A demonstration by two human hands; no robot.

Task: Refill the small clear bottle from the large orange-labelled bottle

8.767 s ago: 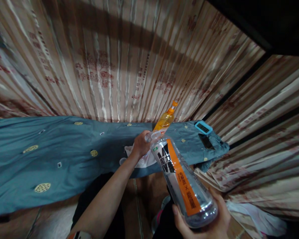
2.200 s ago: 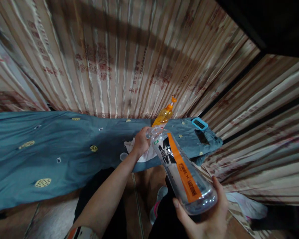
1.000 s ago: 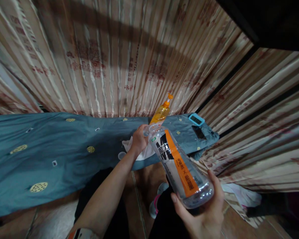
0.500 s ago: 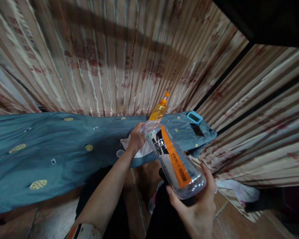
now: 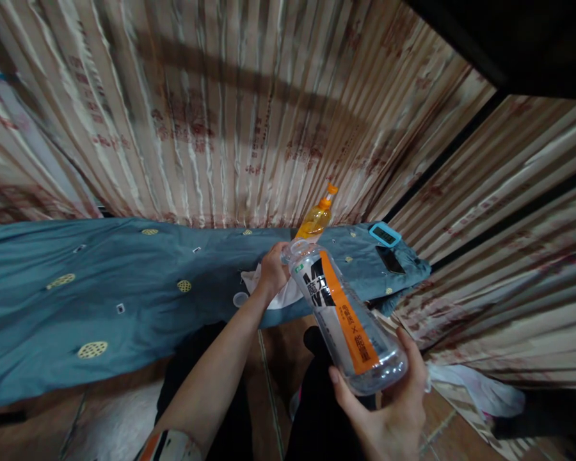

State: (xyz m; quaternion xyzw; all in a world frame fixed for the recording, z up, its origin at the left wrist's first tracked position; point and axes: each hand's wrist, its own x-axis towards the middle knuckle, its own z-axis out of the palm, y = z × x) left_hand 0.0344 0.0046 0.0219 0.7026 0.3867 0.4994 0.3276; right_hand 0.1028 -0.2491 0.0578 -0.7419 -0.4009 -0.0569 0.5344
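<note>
A clear plastic bottle (image 5: 336,320) with an orange and white label is held slantwise in front of me, its neck pointing away and to the left. My right hand (image 5: 388,403) grips its base, thumb on one side and fingers on the other. Around the neck end is my left hand (image 5: 274,269), its fingers closed and partly hidden. Just behind the neck stands a pump bottle (image 5: 315,219) of yellow liquid with an orange pump top. A white cloth (image 5: 285,294) lies under my left hand, and a small clear round cap (image 5: 240,299) sits beside it.
A blue-green patterned cloth (image 5: 139,282) covers the long low surface. At its right end lie a light-blue digital clock (image 5: 384,234) and a dark phone (image 5: 390,259). Pleated curtains (image 5: 230,128) hang behind and to the right. Pale fabric (image 5: 484,390) lies low at the right, over the tiled floor.
The whole view has shifted a little, so everything appears slightly farther right and lower. Both hands keep the same hold on the bottle.
</note>
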